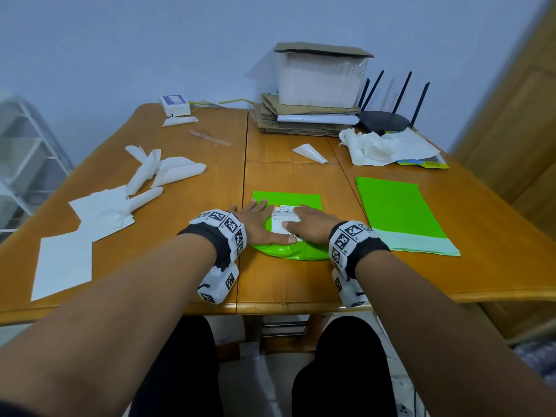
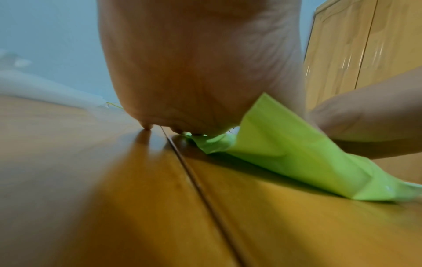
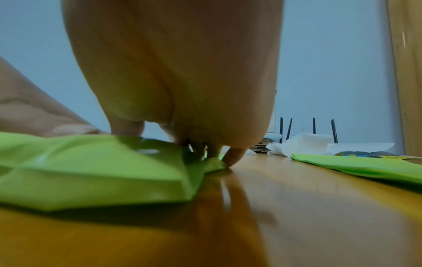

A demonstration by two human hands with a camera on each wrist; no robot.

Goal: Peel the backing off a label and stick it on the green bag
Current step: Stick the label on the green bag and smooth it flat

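Observation:
A small green bag (image 1: 285,197) lies on the wooden table (image 1: 192,236) near its front edge, with a white printed label (image 1: 284,219) on top of it. My left hand (image 1: 258,221) lies flat on the bag's left side, fingers straight, thumb at the label's lower edge. My right hand (image 1: 310,224) lies flat over the label's right part, fingers stretched along its top. In the left wrist view the bag (image 2: 285,153) rises in a fold under my left hand (image 2: 194,72). In the right wrist view the fingertips (image 3: 233,157) of my right hand press the bag (image 3: 91,168) down.
A second, larger green bag (image 1: 400,215) lies flat to the right. Peeled white backing sheets (image 1: 99,212) are scattered on the left. At the back stand a stack of cardboard (image 1: 301,115), a black router (image 1: 385,118) and crumpled white paper (image 1: 379,145).

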